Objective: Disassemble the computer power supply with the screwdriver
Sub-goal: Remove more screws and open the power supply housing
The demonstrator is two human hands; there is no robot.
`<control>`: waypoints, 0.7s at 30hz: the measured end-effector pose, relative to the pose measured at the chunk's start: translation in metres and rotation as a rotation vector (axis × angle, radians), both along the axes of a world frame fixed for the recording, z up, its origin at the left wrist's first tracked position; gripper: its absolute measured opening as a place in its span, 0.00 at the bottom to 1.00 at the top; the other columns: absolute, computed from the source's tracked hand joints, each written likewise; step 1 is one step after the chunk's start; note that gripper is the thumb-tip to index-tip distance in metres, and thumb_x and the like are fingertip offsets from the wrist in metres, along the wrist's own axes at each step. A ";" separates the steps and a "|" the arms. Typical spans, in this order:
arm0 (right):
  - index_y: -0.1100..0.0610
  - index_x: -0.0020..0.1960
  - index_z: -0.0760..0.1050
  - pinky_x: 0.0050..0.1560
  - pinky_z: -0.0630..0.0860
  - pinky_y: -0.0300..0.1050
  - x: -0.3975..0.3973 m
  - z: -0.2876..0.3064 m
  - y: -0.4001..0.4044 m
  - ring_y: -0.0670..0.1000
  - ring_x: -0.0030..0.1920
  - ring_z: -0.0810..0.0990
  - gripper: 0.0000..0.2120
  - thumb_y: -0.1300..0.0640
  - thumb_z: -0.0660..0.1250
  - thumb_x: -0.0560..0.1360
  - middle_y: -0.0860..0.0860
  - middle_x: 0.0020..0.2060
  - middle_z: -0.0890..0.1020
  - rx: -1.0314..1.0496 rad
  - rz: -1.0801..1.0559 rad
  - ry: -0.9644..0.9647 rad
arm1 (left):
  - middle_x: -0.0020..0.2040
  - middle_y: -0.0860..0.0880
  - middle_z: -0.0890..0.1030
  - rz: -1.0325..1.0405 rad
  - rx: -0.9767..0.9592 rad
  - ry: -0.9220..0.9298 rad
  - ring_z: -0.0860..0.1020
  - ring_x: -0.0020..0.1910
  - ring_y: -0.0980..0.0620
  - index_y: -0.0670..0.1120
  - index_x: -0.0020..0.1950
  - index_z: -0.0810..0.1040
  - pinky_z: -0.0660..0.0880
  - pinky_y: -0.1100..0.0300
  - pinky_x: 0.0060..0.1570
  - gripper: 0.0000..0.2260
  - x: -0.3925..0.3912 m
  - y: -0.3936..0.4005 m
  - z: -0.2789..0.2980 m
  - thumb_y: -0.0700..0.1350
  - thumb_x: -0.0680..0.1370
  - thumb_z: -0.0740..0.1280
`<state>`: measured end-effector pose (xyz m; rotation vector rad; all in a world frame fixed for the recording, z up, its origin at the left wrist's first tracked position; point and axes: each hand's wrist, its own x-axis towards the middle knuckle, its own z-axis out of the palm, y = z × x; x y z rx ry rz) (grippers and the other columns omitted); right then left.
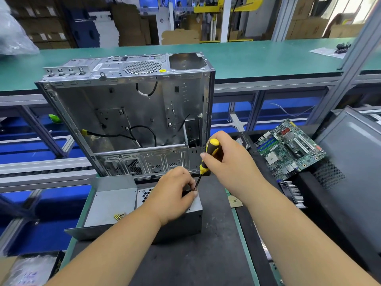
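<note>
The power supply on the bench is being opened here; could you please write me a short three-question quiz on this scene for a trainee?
1. True or false: the right hand grips the screwdriver by its yellow and black handle.
2. What does the left hand rest on? A) the motherboard B) the power supply C) the computer case
3. Fill in: the motherboard lies to the ____ of the computer case.

Key: 1 true; 2 B, the power supply; 3 right.
</note>
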<state>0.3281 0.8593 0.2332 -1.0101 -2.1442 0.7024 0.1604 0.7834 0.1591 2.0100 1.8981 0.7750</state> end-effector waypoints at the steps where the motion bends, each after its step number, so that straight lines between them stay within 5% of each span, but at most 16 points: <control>1: 0.46 0.43 0.66 0.35 0.67 0.39 0.001 0.001 0.000 0.44 0.39 0.74 0.10 0.51 0.68 0.76 0.45 0.36 0.76 -0.006 0.001 0.012 | 0.47 0.61 0.70 0.003 0.007 -0.002 0.71 0.50 0.57 0.59 0.41 0.70 0.72 0.57 0.54 0.09 0.001 0.000 0.000 0.50 0.76 0.70; 4: 0.49 0.42 0.68 0.38 0.72 0.42 0.005 0.002 -0.001 0.45 0.39 0.76 0.08 0.52 0.68 0.76 0.46 0.36 0.79 -0.051 0.000 0.081 | 0.46 0.59 0.71 0.026 0.029 -0.003 0.71 0.49 0.57 0.58 0.42 0.69 0.71 0.59 0.53 0.10 0.001 0.001 0.002 0.47 0.76 0.70; 7: 0.53 0.41 0.68 0.33 0.67 0.30 0.010 0.001 -0.003 0.41 0.34 0.79 0.10 0.56 0.67 0.77 0.43 0.34 0.82 -0.140 -0.011 0.247 | 0.46 0.59 0.72 0.067 0.037 -0.072 0.72 0.49 0.62 0.58 0.42 0.68 0.70 0.63 0.51 0.12 0.001 0.001 0.001 0.44 0.78 0.68; 10: 0.58 0.42 0.68 0.32 0.67 0.30 0.020 -0.002 -0.002 0.39 0.31 0.78 0.11 0.57 0.67 0.78 0.41 0.31 0.83 -0.217 -0.053 0.382 | 0.44 0.58 0.76 0.149 -0.003 -0.191 0.74 0.45 0.63 0.60 0.43 0.69 0.68 0.71 0.43 0.10 0.000 0.002 0.000 0.46 0.79 0.66; 15: 0.61 0.45 0.71 0.38 0.76 0.49 0.045 -0.011 0.008 0.48 0.34 0.79 0.11 0.54 0.68 0.78 0.50 0.35 0.83 -0.341 -0.206 0.562 | 0.41 0.50 0.82 0.244 -0.077 -0.410 0.80 0.43 0.45 0.57 0.45 0.73 0.79 0.45 0.48 0.08 -0.003 0.007 0.013 0.44 0.79 0.66; 17: 0.59 0.44 0.71 0.38 0.77 0.49 0.058 -0.014 0.014 0.48 0.33 0.78 0.10 0.54 0.68 0.78 0.53 0.36 0.83 -0.403 -0.258 0.676 | 0.41 0.54 0.82 0.225 -0.058 -0.424 0.81 0.45 0.47 0.57 0.45 0.74 0.78 0.46 0.50 0.08 0.004 0.010 0.022 0.44 0.79 0.67; 21: 0.55 0.44 0.72 0.33 0.76 0.39 0.091 -0.017 0.022 0.44 0.31 0.78 0.08 0.54 0.68 0.78 0.44 0.30 0.81 -0.363 -0.373 0.772 | 0.41 0.55 0.81 0.032 -0.110 -0.496 0.80 0.44 0.50 0.56 0.43 0.74 0.77 0.50 0.46 0.10 0.047 0.020 0.041 0.41 0.78 0.67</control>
